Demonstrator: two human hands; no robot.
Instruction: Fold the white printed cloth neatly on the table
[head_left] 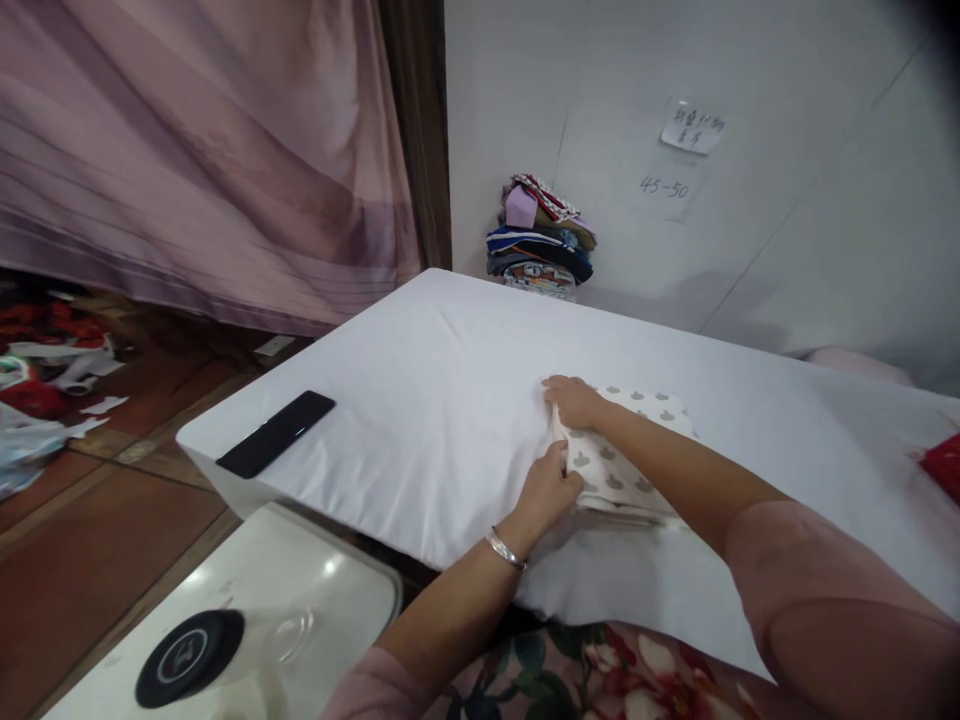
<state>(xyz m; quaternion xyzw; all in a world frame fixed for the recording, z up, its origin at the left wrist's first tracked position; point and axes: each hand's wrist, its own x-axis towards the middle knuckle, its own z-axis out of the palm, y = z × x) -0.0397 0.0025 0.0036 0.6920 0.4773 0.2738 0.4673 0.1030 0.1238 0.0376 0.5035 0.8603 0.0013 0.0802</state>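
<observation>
On the white-covered table lies a folded white cloth point(611, 475) printed with grey shapes. My left hand point(549, 488), with a silver bracelet at the wrist, pinches the near part of its left edge. Farther along the same edge, my right hand point(576, 402) has its fingers wrapped over the far left corner. My right forearm crosses above the cloth and hides some of it. Layers show along the cloth's near edge.
A black phone-like slab point(276, 434) lies at the table's left end. Folded clothes point(541, 238) are stacked beyond the far edge by the wall. At lower left, a white surface point(300, 570) holds a round black object point(190, 656). Something red point(943, 466) sits at the right.
</observation>
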